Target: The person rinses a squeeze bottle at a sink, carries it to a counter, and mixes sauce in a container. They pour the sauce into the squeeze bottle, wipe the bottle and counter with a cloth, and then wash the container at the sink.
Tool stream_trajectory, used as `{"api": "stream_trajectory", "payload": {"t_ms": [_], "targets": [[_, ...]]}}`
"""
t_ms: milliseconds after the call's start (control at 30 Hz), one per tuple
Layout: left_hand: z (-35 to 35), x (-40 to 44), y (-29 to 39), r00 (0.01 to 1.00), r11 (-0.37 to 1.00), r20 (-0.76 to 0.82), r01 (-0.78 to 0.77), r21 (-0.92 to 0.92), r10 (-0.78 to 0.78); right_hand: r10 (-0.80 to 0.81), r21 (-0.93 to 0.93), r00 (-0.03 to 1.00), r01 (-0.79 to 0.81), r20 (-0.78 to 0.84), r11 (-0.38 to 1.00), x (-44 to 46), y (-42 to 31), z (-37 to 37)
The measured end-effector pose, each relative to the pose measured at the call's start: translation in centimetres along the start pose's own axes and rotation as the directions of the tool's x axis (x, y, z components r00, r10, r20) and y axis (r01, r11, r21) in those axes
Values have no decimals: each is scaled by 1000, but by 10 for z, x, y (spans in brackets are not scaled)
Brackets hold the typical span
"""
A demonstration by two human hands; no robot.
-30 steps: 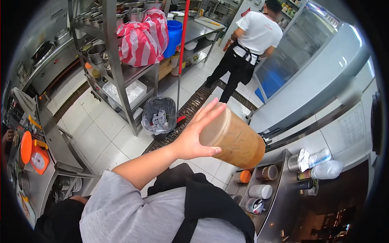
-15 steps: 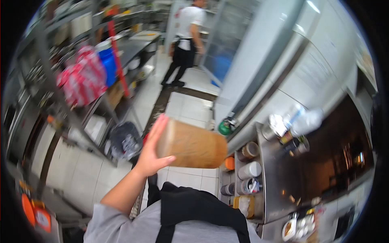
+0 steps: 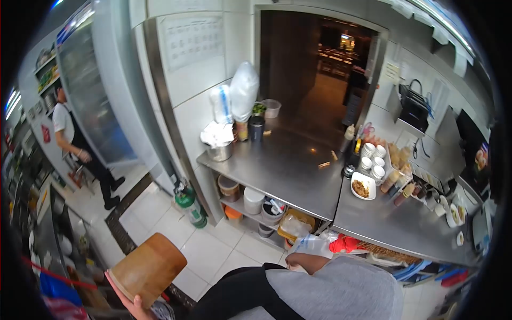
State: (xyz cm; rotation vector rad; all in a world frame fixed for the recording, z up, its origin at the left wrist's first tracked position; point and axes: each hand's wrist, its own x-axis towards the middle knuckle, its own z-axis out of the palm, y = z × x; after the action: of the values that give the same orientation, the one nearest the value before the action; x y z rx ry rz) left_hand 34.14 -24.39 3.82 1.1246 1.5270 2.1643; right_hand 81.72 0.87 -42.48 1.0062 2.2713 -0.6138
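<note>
My left hand (image 3: 130, 305) is wrapped round one end of a brown, round tub (image 3: 150, 269), at the lower left of the head view. The tub is tilted above the tiled floor, and its contents cannot be made out. My right forearm (image 3: 312, 261) is bent close to my body, just in front of the grey sleeve. The fingers of my right hand are too hidden to read. Near that arm lie a clear plastic bag (image 3: 312, 244) and a red cloth or bag (image 3: 345, 243), at the counter's front edge.
A steel counter (image 3: 288, 162) holds a metal pot (image 3: 218, 149), a white bowl of food (image 3: 363, 186) and stacked white cups (image 3: 368, 154). Tubs (image 3: 253, 200) fill the shelf beneath. A green gas cylinder (image 3: 190, 204) stands on the floor. A person (image 3: 80, 144) stands by the glass-door fridge (image 3: 98, 96).
My view has swung right, towards the counter and the doorway. The tub, still in my left hand, now sits lower and further left in view. My right forearm has come into sight.
</note>
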Motion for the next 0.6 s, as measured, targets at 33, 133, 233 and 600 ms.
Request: {"api": "stream_trajectory", "payload": {"t_ms": [33,133,233,600], "targets": [[3,16,-5,1000,999,0,22,26,-22,-37,40,999,35,31,999,8,-7,-5],[19,62,-22,988,995,117,100,6,-100,13,314,996,15,-87,949,15,-32,-27],[39,109,-58,976,998,211,66,-10,-62,134,393,987,-87,-93,915,-6,-62,-68],[144,202,-135,785,925,612,-300,233,100,558,794,790,-161,-253,587,-65,-92,-139]]}}
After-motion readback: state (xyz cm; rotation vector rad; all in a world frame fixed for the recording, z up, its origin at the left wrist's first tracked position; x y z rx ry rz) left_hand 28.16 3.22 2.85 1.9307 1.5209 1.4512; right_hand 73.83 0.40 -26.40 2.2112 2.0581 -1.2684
